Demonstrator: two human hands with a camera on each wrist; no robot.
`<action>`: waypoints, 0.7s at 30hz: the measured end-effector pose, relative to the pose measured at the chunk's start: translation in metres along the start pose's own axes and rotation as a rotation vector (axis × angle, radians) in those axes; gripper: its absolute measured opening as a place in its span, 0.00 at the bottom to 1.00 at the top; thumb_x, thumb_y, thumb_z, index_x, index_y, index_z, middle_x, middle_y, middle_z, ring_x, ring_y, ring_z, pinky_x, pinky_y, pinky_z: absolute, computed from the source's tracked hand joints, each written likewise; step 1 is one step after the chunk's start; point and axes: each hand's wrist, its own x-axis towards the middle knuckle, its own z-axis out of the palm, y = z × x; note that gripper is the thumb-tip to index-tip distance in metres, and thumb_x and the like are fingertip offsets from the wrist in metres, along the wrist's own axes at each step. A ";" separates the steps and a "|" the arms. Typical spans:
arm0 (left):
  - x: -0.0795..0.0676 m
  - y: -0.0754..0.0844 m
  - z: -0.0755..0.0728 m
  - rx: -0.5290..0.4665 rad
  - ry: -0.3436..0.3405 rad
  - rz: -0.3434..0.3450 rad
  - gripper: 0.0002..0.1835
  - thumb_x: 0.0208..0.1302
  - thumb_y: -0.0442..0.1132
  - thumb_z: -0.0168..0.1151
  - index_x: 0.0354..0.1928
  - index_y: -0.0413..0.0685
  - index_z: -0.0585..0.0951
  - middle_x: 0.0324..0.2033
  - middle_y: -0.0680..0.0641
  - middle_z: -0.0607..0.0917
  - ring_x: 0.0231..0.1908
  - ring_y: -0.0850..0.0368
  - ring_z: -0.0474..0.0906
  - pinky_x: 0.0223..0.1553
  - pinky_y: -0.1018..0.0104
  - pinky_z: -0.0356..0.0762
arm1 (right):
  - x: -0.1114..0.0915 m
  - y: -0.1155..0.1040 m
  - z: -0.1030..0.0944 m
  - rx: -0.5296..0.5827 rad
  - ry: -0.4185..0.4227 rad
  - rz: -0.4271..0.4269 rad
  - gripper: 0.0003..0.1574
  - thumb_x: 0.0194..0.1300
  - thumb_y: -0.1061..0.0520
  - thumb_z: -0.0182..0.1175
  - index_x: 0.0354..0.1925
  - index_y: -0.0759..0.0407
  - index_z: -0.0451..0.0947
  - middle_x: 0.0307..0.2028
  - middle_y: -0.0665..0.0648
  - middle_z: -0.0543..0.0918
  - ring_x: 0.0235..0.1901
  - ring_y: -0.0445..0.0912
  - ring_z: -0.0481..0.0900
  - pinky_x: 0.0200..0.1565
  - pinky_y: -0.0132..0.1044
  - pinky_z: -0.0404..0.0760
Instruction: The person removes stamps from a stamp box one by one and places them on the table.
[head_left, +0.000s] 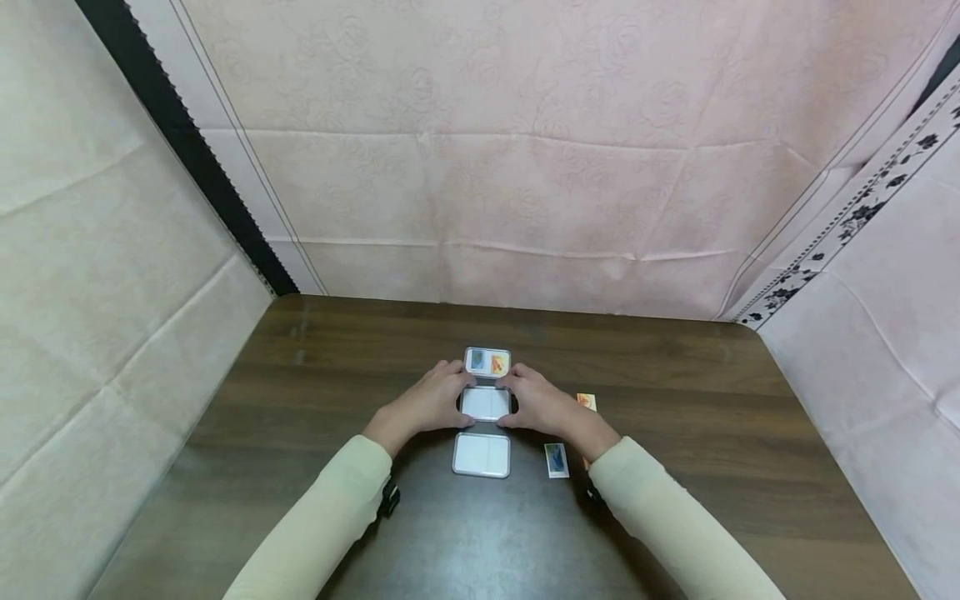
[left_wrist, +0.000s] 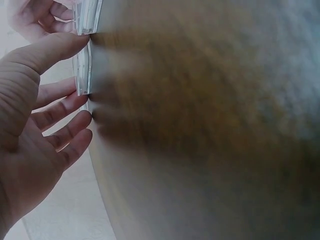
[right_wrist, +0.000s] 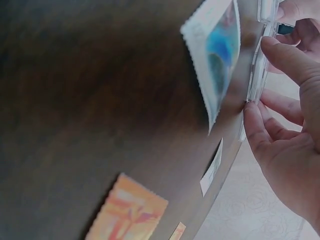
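Three flat clear plastic cases with white inserts lie in a column on the table. Both hands hold the middle case (head_left: 485,403), thumbs at its near edge and fingers at its far edge. My left hand (head_left: 433,398) has its left side, and my right hand (head_left: 542,405) its right side. In the left wrist view, the left thumb (left_wrist: 62,46) meets the near end of the case (left_wrist: 84,70). The right thumb (right_wrist: 282,54) does likewise in the right wrist view. Beyond them, the far case (head_left: 487,362) contains a blue-green stamp and an orange stamp. The near case (head_left: 482,455) shows only white inside.
Right of the cases lies a blue stamp (head_left: 557,461) with a pale border. An orange stamp (head_left: 587,402) lies beyond the right forearm, which partly covers another. The right wrist view also shows a pale stamp (right_wrist: 212,169). Patterned cloth (head_left: 525,200) hangs around the wooden table (head_left: 315,392).
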 end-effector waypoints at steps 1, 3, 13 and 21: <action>0.000 0.000 0.000 0.000 -0.002 0.000 0.33 0.57 0.52 0.79 0.61 0.46 0.82 0.61 0.45 0.78 0.55 0.51 0.70 0.60 0.54 0.75 | 0.000 0.000 0.000 -0.001 0.000 0.000 0.42 0.60 0.44 0.76 0.67 0.57 0.76 0.63 0.60 0.74 0.55 0.49 0.75 0.62 0.46 0.80; 0.000 0.001 -0.001 0.001 -0.004 -0.001 0.33 0.56 0.52 0.79 0.61 0.46 0.82 0.61 0.45 0.78 0.55 0.51 0.70 0.59 0.54 0.75 | 0.000 0.000 0.000 -0.002 -0.001 0.000 0.42 0.60 0.44 0.76 0.67 0.57 0.76 0.63 0.60 0.74 0.55 0.49 0.75 0.62 0.45 0.80; 0.002 0.002 -0.001 0.003 -0.019 -0.016 0.33 0.55 0.52 0.80 0.60 0.45 0.82 0.59 0.45 0.78 0.54 0.51 0.69 0.57 0.56 0.75 | 0.000 0.000 0.002 -0.006 -0.003 0.004 0.42 0.60 0.43 0.76 0.67 0.57 0.76 0.62 0.59 0.74 0.55 0.48 0.75 0.61 0.44 0.80; 0.001 0.003 -0.001 0.007 -0.018 -0.009 0.34 0.56 0.52 0.79 0.61 0.45 0.81 0.58 0.46 0.78 0.53 0.52 0.69 0.56 0.57 0.75 | -0.001 0.001 0.002 -0.004 0.003 0.004 0.44 0.60 0.43 0.76 0.68 0.58 0.75 0.63 0.60 0.74 0.55 0.48 0.74 0.61 0.45 0.80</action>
